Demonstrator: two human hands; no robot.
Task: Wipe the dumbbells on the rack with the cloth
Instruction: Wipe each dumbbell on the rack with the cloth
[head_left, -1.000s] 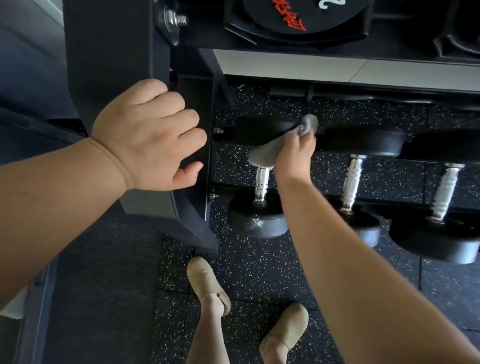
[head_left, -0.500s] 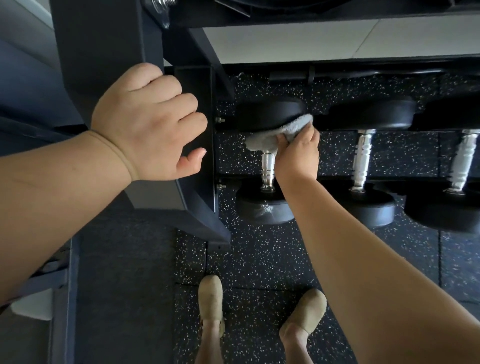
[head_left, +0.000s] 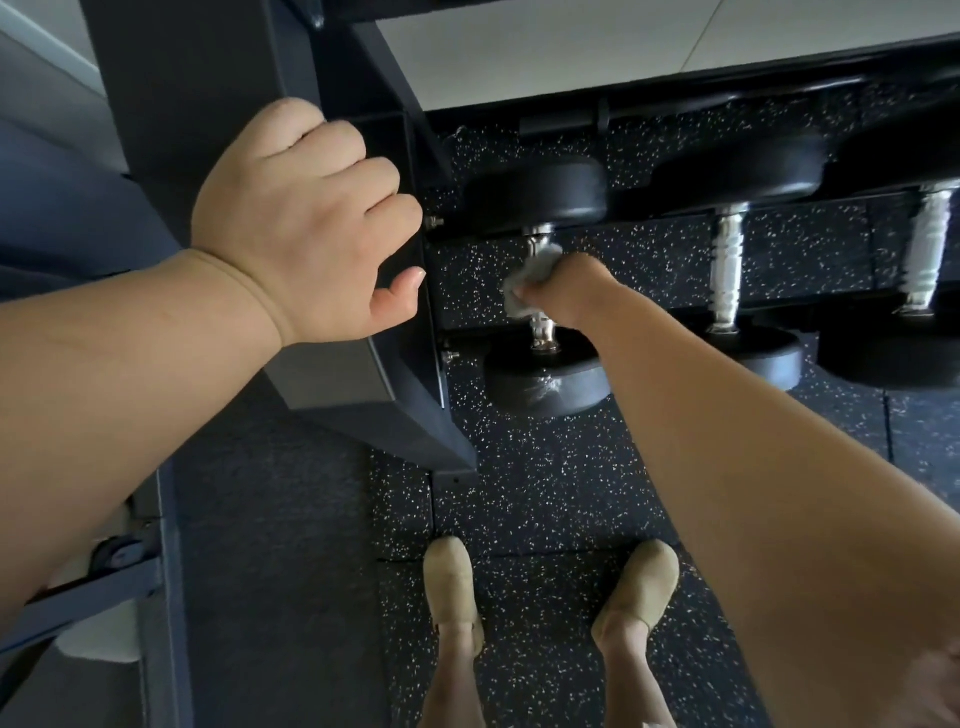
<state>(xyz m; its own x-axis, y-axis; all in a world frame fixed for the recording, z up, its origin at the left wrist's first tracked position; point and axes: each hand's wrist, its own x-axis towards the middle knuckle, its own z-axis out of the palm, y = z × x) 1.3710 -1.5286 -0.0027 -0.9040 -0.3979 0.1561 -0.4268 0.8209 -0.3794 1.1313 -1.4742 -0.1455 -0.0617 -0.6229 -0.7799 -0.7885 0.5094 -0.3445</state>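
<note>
Nearest, two tan shoes (head_left: 451, 587) on speckled floor (head_left: 540, 483), open room all round. Left hand (head_left: 301, 228) curled over rack upright (head_left: 410, 218) edge. Right hand (head_left: 571, 288) wrapped round grey cloth (head_left: 530, 275) on first dumbbell (head_left: 545, 374) handle, between its black heads. Second dumbbell (head_left: 727, 270) just beside.

We see a pale grey cloth (head_left: 530, 283) against a chrome handle (head_left: 540, 332), black dumbbell heads (head_left: 545, 384), a dark, perhaps navy, rack (head_left: 363, 405), black floor (head_left: 545, 493) flecked white, and beige shoes (head_left: 449, 582).
</note>
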